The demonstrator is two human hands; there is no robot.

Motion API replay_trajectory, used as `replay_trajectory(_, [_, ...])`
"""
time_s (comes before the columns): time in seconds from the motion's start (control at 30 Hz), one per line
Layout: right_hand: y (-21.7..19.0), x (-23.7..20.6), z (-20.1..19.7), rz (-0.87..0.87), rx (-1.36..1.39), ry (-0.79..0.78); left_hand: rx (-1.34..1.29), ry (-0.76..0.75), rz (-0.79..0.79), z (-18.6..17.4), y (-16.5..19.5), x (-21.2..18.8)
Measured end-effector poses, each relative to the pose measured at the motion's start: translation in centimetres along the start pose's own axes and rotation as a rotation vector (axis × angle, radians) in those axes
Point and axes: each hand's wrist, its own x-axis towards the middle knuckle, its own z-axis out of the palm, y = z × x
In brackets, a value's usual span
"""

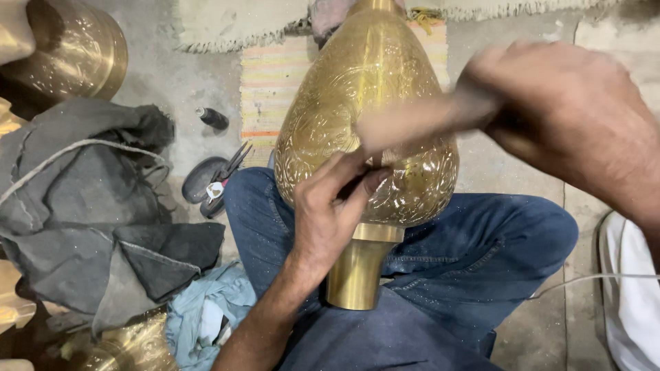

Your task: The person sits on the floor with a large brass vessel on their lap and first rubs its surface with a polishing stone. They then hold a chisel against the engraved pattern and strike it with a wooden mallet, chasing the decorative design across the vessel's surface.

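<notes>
Head view. We see an engraved brass vessel [368, 117] resting on the lap, its plain neck [357, 271] pointing toward us. Our left hand [330, 213] pinches a thin chisel [375, 163] against the vessel's lower wall. Our right hand [570, 110], right of the vessel, clenches a motion-blurred hammer [419, 122]. Left of the vessel lie pliers [227, 175] and grey cloth [89, 206].

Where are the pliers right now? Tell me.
In the head view, the pliers lie on the floor left of the person's knee, beside a dark oval object, between the grey cloth and the engraved brass vessel.
</notes>
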Motion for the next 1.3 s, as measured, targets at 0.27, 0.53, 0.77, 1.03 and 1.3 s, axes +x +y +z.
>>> replay_trajectory(0.27, [-0.5, -0.2, -0.2, -0.048, -0.214, 0.066, 0.066, -0.015, -0.004, 0.1, -0.6, 0.0])
replay_trajectory(0.53, [-1.4, -0.5, -0.7, 0.001, 0.137, 0.137, 0.011, -0.002, 0.004, 0.3, -1.0, -0.1])
replay_trajectory(0.77, [-0.8, -0.9, -0.3, -0.055, -0.06, 0.182, 0.035, -0.015, 0.01, 0.1, -0.6, -0.1])
replay_trajectory(1.03, [-1.0, -0.8, -0.9, -0.019, 0.319, 0.159, -0.008, -0.015, -0.016, -0.3, 0.1, 0.2])
replay_trajectory(1.3, [-0.8, -0.8, -0.4, -0.064, 0.082, 0.241, 0.046, 0.007, 0.003, -0.2, -0.6, -0.1])
